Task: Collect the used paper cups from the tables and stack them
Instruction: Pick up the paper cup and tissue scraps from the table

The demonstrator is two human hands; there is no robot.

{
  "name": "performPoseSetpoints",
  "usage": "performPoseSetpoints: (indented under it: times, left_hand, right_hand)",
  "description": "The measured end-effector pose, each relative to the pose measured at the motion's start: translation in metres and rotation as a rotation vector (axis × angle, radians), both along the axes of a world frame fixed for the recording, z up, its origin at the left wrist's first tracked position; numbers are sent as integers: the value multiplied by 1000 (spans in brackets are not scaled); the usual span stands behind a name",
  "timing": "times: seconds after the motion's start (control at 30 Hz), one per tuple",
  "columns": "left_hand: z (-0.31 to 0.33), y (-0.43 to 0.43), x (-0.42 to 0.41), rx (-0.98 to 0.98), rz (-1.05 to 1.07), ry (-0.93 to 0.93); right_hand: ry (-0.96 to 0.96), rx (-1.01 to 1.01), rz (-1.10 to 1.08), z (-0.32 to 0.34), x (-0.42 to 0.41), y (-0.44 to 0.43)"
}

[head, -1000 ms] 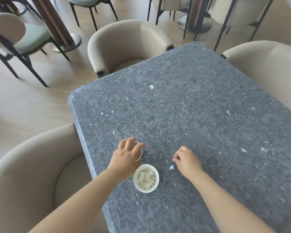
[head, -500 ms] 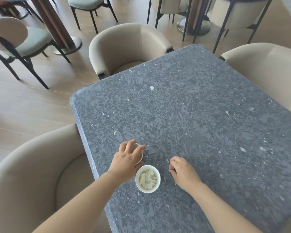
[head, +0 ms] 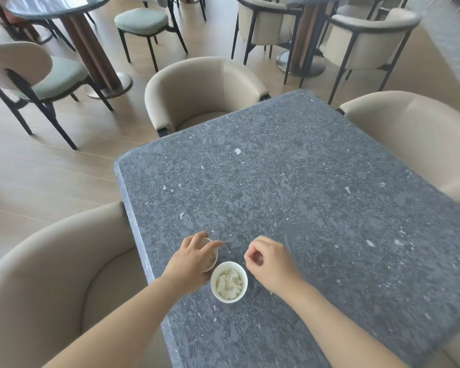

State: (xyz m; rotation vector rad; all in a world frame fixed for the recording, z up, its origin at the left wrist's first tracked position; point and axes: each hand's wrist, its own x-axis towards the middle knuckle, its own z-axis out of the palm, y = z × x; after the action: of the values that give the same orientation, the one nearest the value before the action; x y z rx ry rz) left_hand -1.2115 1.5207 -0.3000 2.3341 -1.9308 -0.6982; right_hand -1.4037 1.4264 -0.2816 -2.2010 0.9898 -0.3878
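Observation:
A white paper cup stands upright near the front left edge of the dark speckled table; crumpled white paper fills it. Just behind it, my left hand covers a second white paper cup from above, fingers wrapped over its rim; only a sliver of that cup shows. My right hand hovers just right of the filled cup, thumb and forefinger pinched together. Whether a small scrap sits between those fingertips is too small to tell.
Beige tub chairs stand at the table's left, far side and right. Beyond them are a green-seated chair, more chairs and two other tables on a wooden floor.
My right hand picked at a small white scrap on the table, then lifted and drew toward the filled cup; the scrap no longer lies there. My left hand stayed on the second cup. The view tilted upward.

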Motion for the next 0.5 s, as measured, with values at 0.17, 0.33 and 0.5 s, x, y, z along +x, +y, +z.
performPoseSetpoints:
  times: [0.17,0.33,0.5]
  left_hand:
    - [11,19,1,42,-15,10]
    - [24,40,1,5,-5,44]
    - [36,47,-3,-60,-14,28]
  right_hand:
    - [-28,79,85,17,8,20]
    - [46,141,80,19,3,30]
    - [35,108,66,26,3,33]
